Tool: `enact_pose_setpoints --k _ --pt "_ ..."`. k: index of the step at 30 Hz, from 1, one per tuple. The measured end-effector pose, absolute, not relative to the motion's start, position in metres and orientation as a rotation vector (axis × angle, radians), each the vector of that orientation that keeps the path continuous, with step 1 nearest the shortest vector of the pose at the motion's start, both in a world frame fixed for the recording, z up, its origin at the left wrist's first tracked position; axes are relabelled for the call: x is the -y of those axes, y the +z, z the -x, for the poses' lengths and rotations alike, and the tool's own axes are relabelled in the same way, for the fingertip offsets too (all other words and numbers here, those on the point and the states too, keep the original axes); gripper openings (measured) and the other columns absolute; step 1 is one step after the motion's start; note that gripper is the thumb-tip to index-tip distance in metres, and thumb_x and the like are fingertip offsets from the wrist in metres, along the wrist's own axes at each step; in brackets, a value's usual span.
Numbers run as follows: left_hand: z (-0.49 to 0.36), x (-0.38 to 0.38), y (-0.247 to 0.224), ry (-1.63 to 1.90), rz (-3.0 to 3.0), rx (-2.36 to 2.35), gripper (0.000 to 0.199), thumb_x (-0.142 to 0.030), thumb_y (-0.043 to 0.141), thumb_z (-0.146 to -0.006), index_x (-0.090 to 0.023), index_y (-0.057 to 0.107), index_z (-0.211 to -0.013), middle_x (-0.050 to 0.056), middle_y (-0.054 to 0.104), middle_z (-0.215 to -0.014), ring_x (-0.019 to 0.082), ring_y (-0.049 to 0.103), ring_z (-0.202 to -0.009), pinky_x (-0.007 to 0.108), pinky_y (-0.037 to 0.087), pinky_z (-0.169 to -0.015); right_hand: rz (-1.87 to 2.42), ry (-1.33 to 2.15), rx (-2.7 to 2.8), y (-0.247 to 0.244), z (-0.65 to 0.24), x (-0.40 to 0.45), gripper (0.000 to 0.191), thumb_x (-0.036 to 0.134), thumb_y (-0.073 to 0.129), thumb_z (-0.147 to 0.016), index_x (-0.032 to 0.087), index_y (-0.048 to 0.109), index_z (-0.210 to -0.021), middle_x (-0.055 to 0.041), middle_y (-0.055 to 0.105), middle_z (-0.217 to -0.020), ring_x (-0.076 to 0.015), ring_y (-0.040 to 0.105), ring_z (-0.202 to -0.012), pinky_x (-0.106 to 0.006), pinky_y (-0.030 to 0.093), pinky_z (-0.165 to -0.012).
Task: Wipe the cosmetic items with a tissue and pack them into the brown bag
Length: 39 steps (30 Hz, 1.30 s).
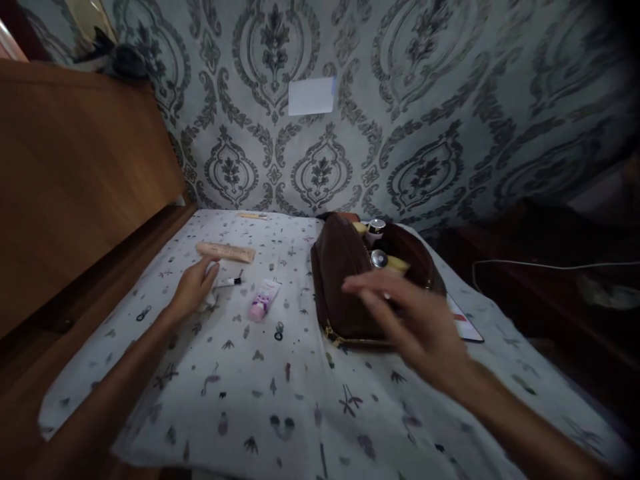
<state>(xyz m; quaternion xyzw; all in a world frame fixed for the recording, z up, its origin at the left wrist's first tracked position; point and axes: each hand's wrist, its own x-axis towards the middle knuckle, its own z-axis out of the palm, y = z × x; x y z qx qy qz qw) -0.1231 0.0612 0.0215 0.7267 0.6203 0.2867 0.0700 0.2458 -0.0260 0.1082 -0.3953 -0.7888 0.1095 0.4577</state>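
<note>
An unzipped brown bag (345, 280) stands on the patterned cloth, with silver-capped containers (379, 258) and yellowish items showing inside. Over its front edge is my right hand (417, 320), blurred, with fingers stretched toward the left and nothing visible in them. At the left, my left hand (194, 287) is beside a peach tube (226, 252); its fingers are bent, and what they may hold is unclear. Next to that hand lie a small black-and-white item (229, 282) and a whitish crumpled piece. A pink and white tube (265, 300) rests between the hand and the bag.
A thin yellowish item (253, 216) lies near the cloth's back edge. Brown wooden furniture (85, 193) borders the left side. Behind rises a patterned wall with a white card (311, 97). A flat white and red item (466, 323) lies right of the bag.
</note>
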Motion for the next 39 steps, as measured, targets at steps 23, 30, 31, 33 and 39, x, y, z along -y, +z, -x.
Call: enact_pose_setpoints --k 23,30,31,33,39 --pt "0.025 0.029 0.036 0.734 -2.451 -1.076 0.029 -0.040 0.039 -0.101 -0.021 0.060 -0.103 0.006 0.067 -0.094 0.020 0.064 -0.086 0.029 0.051 -0.076 0.819 1.341 1.282 -0.001 -0.159 0.045 0.046 0.060 0.063 -0.085 0.024 0.064 -0.114 0.0041 0.053 -0.071 -0.0095 0.051 -0.053 -0.022 0.040 -0.049" --pt "0.007 0.042 0.037 0.608 -2.266 -1.064 0.030 -0.042 0.042 -0.100 -0.022 0.065 -0.098 0.003 0.071 -0.092 0.019 0.065 -0.083 0.025 0.051 -0.072 0.858 1.236 1.263 0.009 -0.174 0.050 0.040 0.061 0.062 -0.085 0.021 0.064 -0.086 0.0046 0.049 -0.061 -0.0088 0.044 -0.048 -0.022 0.036 -0.047" --pt "0.009 0.042 0.038 0.608 -2.233 -1.067 0.031 -0.044 0.044 -0.099 -0.023 0.067 -0.101 0.003 0.072 -0.095 0.019 0.066 -0.085 0.025 0.051 -0.073 0.869 1.199 1.243 0.011 -0.177 0.051 0.039 0.060 0.061 -0.086 0.021 0.063 -0.085 0.0049 0.049 -0.061 -0.0085 0.043 -0.048 -0.022 0.036 -0.046" --pt "0.013 0.043 0.040 0.595 -2.165 -1.069 0.033 -0.047 0.047 -0.097 -0.024 0.069 -0.108 0.002 0.073 -0.095 0.020 0.066 -0.085 0.024 0.052 -0.073 0.897 1.129 1.185 0.016 -0.183 0.050 0.038 0.058 0.060 -0.087 0.021 0.063 -0.084 0.0056 0.047 -0.059 -0.0082 0.042 -0.047 -0.022 0.035 -0.045" --pt "0.017 0.041 0.037 0.680 -1.758 -1.134 0.038 -0.054 0.055 -0.091 -0.021 0.070 -0.103 -0.001 0.067 -0.072 0.016 0.061 -0.065 0.023 0.048 -0.061 0.868 1.158 1.091 0.023 -0.190 0.050 0.038 0.058 0.064 -0.084 0.020 0.061 -0.082 0.0061 0.048 -0.057 -0.0070 0.041 -0.044 -0.020 0.033 -0.040"
